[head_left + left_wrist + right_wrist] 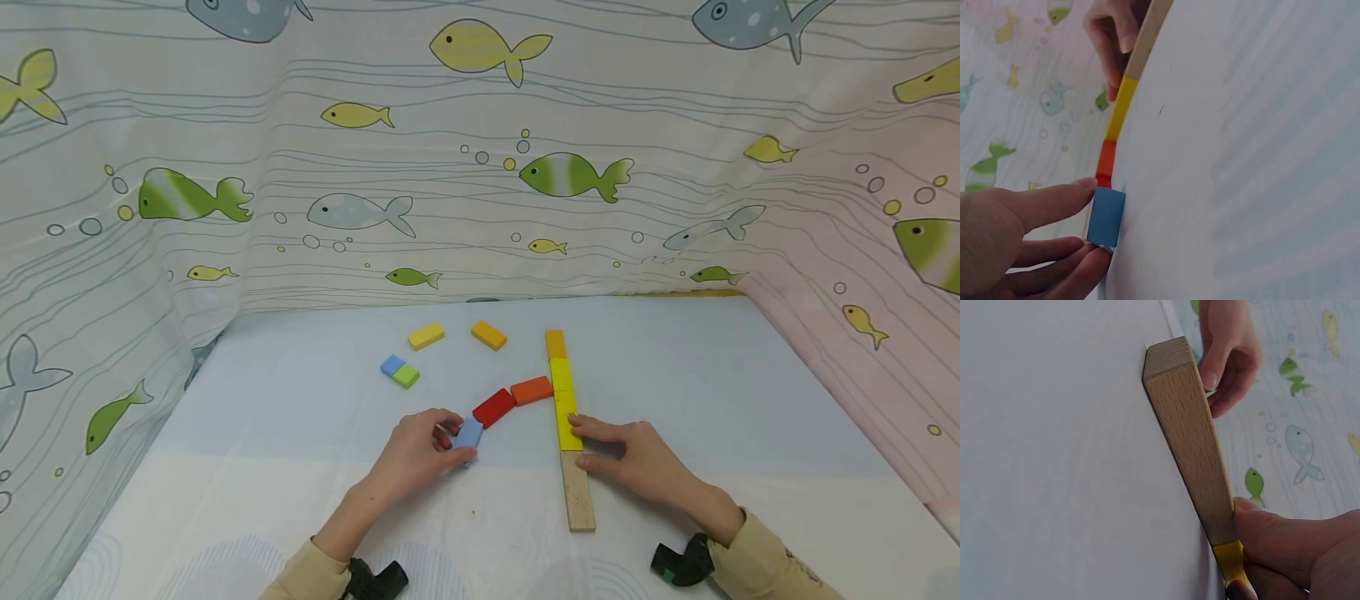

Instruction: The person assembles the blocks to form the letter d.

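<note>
My left hand (420,446) pinches a blue block (469,435) between thumb and fingers, at the lower end of a slanted line of blocks. A red block (494,408) adjoins it, then an orange-red block (532,390) that reaches a straight upright row. That row has an orange block (555,343) at the far end, yellow blocks (562,375), and a plain wooden block (577,492) nearest me. My right hand (637,458) rests against the row's right side. Its thumb (1250,515) touches the wooden block, while a finger reaches the yellow one.
Beyond the left hand lie a pale yellow block (426,336), an amber block (489,335) and a blue block (392,365) against a green one (407,376). A fish-patterned cloth (450,167) stands around the white table surface (300,400).
</note>
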### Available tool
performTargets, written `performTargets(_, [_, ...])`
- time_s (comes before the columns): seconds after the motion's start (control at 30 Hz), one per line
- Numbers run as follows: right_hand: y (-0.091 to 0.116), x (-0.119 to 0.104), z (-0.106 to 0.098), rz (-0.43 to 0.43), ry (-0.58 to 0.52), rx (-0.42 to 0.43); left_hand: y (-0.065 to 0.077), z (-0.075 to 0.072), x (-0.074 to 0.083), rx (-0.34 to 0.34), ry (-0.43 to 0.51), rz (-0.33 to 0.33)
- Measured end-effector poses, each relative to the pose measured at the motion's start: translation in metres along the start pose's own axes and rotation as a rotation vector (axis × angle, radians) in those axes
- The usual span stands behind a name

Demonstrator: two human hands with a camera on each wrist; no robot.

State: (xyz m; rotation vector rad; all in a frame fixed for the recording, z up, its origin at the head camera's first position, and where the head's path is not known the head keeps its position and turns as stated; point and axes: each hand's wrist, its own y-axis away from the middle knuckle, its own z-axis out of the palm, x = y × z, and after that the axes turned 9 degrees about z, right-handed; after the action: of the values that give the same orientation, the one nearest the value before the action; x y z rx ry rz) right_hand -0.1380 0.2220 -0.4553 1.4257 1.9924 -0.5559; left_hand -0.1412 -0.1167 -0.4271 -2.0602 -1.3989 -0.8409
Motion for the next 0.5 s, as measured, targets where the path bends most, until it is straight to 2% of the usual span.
performTargets(0.5, [-0.0003,0.0012,0.0005,-0.009,0.002,0.010,-0.0006,-0.0003,-0.0011,-0.011,0.004,0.006])
